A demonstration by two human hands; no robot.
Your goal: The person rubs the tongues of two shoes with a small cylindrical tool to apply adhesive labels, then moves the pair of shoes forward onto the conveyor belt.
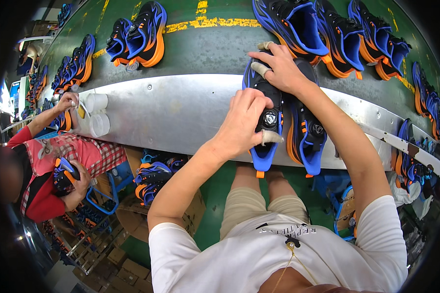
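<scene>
A blue, black and orange sneaker lies on the metal ledge in front of me, heel toward me. My left hand grips its middle, fingers by the round dial on the tongue; a taped finger shows. My right hand holds the toe end of the same sneaker, with tape on two fingers. A second matching sneaker lies right beside it on the ledge, untouched.
Several more sneakers ride the green belt beyond the ledge, a pair at far left and others at far right. A co-worker on my left holds a shoe. White cups stand on the ledge. Boxes and shoes sit below.
</scene>
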